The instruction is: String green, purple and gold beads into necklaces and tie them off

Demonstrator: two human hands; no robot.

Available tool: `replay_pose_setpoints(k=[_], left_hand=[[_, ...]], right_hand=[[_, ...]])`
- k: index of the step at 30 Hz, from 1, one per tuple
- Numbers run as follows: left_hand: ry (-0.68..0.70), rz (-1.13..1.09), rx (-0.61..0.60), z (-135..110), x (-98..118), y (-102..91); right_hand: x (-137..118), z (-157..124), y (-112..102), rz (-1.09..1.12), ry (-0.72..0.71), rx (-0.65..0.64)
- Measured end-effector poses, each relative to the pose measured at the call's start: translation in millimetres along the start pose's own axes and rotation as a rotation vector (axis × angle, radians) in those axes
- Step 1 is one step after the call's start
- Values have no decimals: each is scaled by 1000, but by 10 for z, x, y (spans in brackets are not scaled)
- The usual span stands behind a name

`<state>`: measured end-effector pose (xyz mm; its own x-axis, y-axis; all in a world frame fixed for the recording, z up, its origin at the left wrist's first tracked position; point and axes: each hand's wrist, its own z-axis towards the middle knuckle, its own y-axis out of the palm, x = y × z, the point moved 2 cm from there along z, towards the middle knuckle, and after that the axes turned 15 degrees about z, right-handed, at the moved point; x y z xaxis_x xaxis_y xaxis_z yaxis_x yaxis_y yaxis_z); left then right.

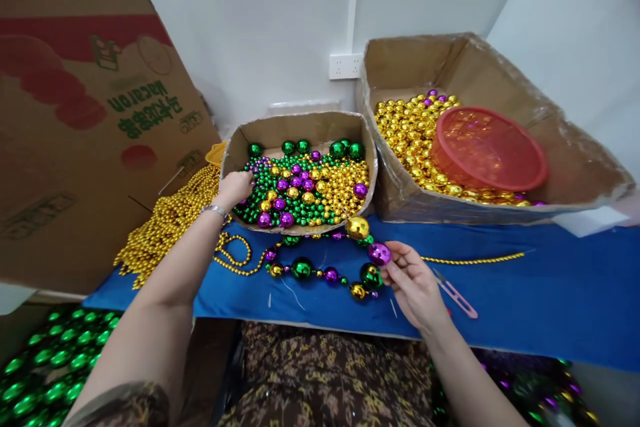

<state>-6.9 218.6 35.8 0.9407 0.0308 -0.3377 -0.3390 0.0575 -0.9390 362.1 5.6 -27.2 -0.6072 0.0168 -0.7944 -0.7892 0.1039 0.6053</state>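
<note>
My right hand (413, 280) pinches a large shiny purple bead (379, 254) between thumb and fingers. That bead belongs to a bead necklace (302, 269) of green, gold and purple balls looped on the blue cloth. A big gold bead (358, 227) sits just beyond it, by the box rim. My left hand (237, 188) is inside the left end of a low cardboard box (300, 121), over small purple and green beads. Its fingers are curled downward and their tips are hidden, so what they hold does not show. Loose beads of several sizes fill this box.
Gold bead strands (170, 220) lie heaped at left beside a tall carton (75, 113). At right, a larger box (415, 57) holds gold beads and a red basket (493, 147). A pink-handled cutter (463, 300) and a gold strand (475, 259) rest on the blue cloth (540, 307).
</note>
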Motion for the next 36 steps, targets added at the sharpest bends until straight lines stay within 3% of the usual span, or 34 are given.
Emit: replay_pose_setpoints(k=[6,13,15,18,19,21,24,26,29,36], left_hand=[[45,65,-82,162,48,103],[5,40,-17,97,54,-10],[-42,-170,100,-17,113,-106],[-59,-932,232,-313,336,-285],[-30,-1211,200,-432,451,-342],[74,-1657,-22,-674,724,-449],[130,-2011,-301,-979,1076,-574],[128,-2096,-402,-1108,1233,-606],[158,-2114,-462,-1200,1362,-593],[249,-2038,-403,-1250,1392,-529]], right_hand=[[47,18,32,-17,-2,-21],[38,-13,27,22,-8,-26],[30,-29,6,12,-16,-35],[41,-44,-21,-25,-40,-47],[50,-47,-24,-38,-50,-51],[68,-52,-22,-60,-70,-57],[75,-65,-8,-102,-86,-62],[61,-77,-5,-136,-95,-53],[33,-90,-13,-158,-112,-38],[8,-84,-41,-182,-122,-37]])
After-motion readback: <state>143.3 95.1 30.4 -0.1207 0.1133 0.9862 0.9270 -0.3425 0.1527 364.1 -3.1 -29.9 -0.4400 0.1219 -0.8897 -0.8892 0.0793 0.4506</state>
